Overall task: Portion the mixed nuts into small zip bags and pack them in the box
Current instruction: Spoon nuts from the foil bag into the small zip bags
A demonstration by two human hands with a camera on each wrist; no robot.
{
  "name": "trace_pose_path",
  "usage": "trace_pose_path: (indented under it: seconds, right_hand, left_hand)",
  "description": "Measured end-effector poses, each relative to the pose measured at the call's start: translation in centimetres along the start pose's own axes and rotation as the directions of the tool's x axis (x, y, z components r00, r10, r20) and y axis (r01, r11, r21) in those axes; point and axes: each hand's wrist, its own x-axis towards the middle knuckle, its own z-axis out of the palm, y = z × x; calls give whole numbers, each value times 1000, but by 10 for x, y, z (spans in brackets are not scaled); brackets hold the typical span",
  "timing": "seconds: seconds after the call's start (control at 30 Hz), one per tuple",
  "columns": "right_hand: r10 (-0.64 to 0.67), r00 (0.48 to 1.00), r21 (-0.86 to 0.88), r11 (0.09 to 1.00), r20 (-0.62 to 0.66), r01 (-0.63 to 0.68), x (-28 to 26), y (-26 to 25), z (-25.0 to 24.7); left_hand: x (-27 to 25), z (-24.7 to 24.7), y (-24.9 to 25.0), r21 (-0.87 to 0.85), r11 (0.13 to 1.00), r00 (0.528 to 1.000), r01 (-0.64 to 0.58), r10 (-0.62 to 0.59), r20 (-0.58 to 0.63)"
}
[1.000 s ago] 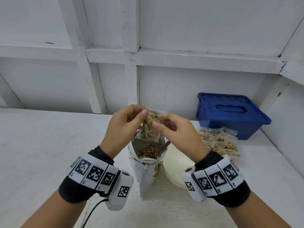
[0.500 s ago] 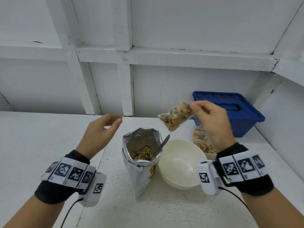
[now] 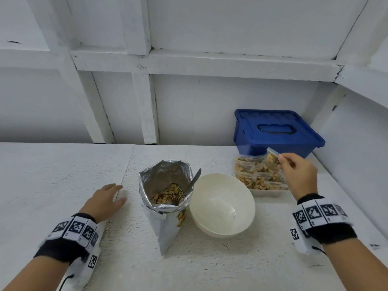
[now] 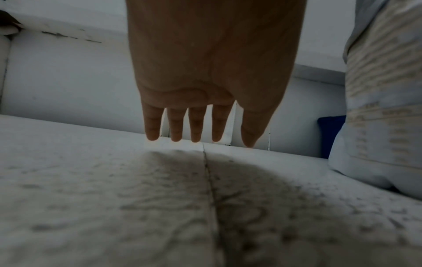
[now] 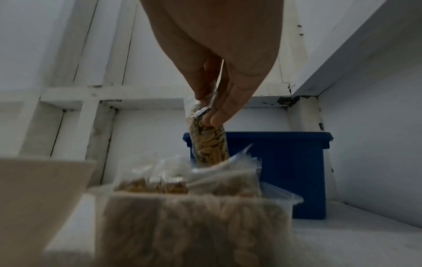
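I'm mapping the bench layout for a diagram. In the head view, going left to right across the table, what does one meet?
left hand → foil nut bag → white bowl → clear box of filled zip bags → right hand, pinching a zip bag.

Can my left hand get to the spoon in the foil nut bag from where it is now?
Probably yes: the left hand is empty, beside the foil bag, whose top is open with the spoon handle sticking out.

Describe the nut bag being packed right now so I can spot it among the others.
Find the blue lidded bin at the back right; before it sits a clear box of filled bags. The zip bag is the only one upright, pinched by the right hand.
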Motion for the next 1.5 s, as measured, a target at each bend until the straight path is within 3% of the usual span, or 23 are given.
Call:
trace_pose_path:
  seconds: [0.2,0.33,0.4,0.5,0.57,0.63,0.73,0.83,0.9,0.97,1.13,1.4,1.5]
  right_hand:
    - [9,966,-169,985,257,36,-13,8,22]
    - [60,955,-208,978,291,2,-18,9,26]
    - [56,950,-317,947,309,47,-18,7,27]
    - [-86,974,-390,906,210,165,-26,-5,27]
    - [-236,960,-300,914,153,273,-39,-21,29]
    - [-275,933,-152,937,231,314,-55,-40,33]
    - [-223,821,-21,961,525,275,-79,-61,46]
    - [-78,637,-168,933,767,317,-93,-62,65]
    - [69,525,-292,888,848,355,-96,-58,74]
    - [174,464,-378,838,869,393,-96,-58,79]
    - [95,538,-380,808,838,450,-96,-59,81]
    - [37,668,-292,917,744,274,-95,-57,74]
    - [47,686,-251,947,726,200,-94,-58,73]
  left_hand:
    - [6,6,-2,21,999,996,42,-44,84]
    - [9,11,-7,34,999,989,42,-47,142]
    - [9,13,-5,74,996,986,54,-65,156]
    - [11,15,-2,107,993,985,50,-66,157]
    - [11,15,-1,121,992,986,40,-59,158]
    - [11,15,-1,118,992,985,39,-58,165]
    - [11,16,-2,111,993,987,28,-45,155]
    - [12,17,-5,102,995,987,19,-35,154]
    - [14,19,-8,92,996,988,16,-30,154]
    - [14,19,-10,93,996,988,15,-29,154]
    - [15,21,-9,106,994,990,11,-27,142]
    - [15,21,-8,115,993,988,29,-46,150]
    - [15,21,-7,127,991,986,35,-54,156]
